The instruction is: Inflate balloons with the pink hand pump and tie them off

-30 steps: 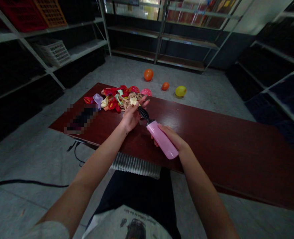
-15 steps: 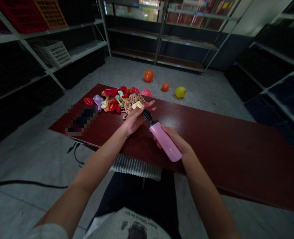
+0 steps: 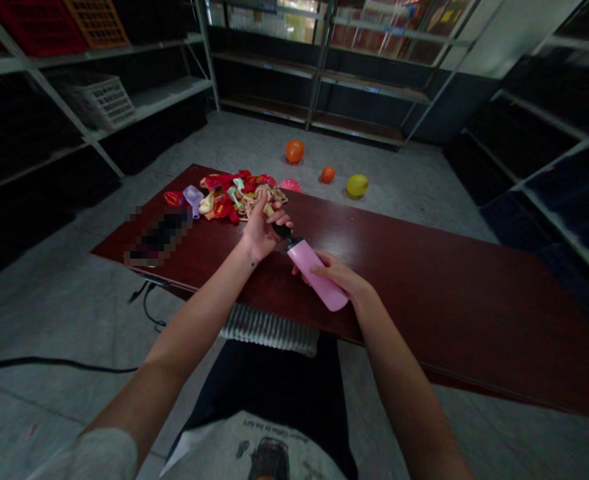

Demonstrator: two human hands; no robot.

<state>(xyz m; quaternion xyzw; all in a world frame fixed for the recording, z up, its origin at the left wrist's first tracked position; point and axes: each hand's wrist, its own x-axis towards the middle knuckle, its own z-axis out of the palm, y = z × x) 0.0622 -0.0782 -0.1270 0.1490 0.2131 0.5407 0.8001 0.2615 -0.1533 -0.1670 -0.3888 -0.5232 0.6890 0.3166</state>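
A pink balloon pump (image 3: 319,277) with a black ribbed end (image 3: 282,231) is held aslant over the table. My right hand (image 3: 337,275) wraps round its pink barrel. At the black end, my left hand (image 3: 263,230) has its fingers curled around a pale yellow balloon (image 3: 268,209), mostly hidden by the fingers. Whether the balloon sits on the pump's tip I cannot tell. Just beyond my left hand lies a heap of limp tan balloons (image 3: 274,193), with red balloons (image 3: 227,210) and a lilac balloon (image 3: 193,199) to its left.
The dark red-brown table (image 3: 424,287) stretches to the right. A blurred-out dark object (image 3: 159,235) lies at its left end. On the floor beyond are orange balloons (image 3: 294,151) and a yellow balloon (image 3: 357,186). Metal shelves (image 3: 374,90) stand behind; a cable (image 3: 54,362) runs at left.
The fingers of my left hand have curled in round the pale yellow balloon at the pump's black end. The pump has shifted slightly left and up in view, still in my right hand.
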